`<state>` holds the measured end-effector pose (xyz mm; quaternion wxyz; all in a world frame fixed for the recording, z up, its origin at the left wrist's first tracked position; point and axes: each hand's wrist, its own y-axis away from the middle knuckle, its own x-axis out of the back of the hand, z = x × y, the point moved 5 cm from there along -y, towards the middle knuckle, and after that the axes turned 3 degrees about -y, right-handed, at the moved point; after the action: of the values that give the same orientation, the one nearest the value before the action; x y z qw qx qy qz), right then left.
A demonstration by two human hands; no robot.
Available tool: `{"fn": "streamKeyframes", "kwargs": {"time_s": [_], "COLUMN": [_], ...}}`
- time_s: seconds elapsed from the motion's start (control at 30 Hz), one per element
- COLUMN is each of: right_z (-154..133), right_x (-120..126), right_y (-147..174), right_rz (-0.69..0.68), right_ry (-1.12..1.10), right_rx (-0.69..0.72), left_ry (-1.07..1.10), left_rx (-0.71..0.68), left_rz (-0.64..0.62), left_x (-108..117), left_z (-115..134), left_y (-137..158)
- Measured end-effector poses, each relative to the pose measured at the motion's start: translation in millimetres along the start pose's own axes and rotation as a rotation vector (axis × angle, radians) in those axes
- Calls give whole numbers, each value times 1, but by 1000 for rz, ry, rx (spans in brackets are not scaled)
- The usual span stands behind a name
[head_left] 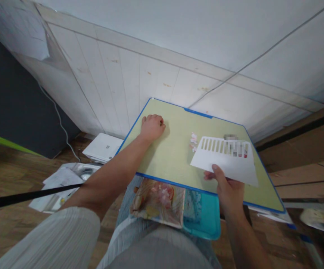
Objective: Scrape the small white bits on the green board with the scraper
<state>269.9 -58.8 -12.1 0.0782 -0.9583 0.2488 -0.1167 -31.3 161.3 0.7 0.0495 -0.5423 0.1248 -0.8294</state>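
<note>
My left hand (152, 126) rests on the far left part of the pale yellow-green, blue-edged tabletop (175, 149). Its fingers are curled closed, and a small dark spot shows by the fingertips; what they hold, if anything, I cannot make out. Between thumb and fingers, my right hand (230, 190) grips the lower edge of a white slotted card (223, 164), tilted above the right side of the tabletop. A row of upright slots runs along the card's far edge, partly blurred out. Small pale pink pieces (193, 139) lie just left of the card.
A patterned bag (158, 203) and a turquoise tray (211, 216) sit at my lap under the near edge. On the floor at left are a white box (103, 147) and papers (62, 181). A white panelled wall (128, 71) stands behind the tabletop, with a cable (243, 69) across it.
</note>
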Motion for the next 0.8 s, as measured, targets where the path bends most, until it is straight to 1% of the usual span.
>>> {"fn": "streamKeyframes", "kwargs": {"time_s": [0.03,0.1,0.2,0.3,0.53,0.8], "right_z": [-2,-5,-7,-5,-2,-5], "right_x": [0,-7,-24,-38,-56,-60], "right_y": [-9,-26,-42,-51,-64,-57], "right_rz": [61,109,102,93,46,-63], "right_ry": [-13,-29,-62,-67,-43,-49], "right_rx": [12,38,50,55,69,51], "left_ry": [-3,-10,-12,-4,12,5], "left_rx": [-1,-1,-6,-13,-2,1], "left_rz": [-3,-8,-5,0,-1,3], "left_x": [0,0,0,0,0,0], "left_z": [0,-1,-1,-1,-1,-2], "left_y": [0,-1,-2,-2,-2,-2]}}
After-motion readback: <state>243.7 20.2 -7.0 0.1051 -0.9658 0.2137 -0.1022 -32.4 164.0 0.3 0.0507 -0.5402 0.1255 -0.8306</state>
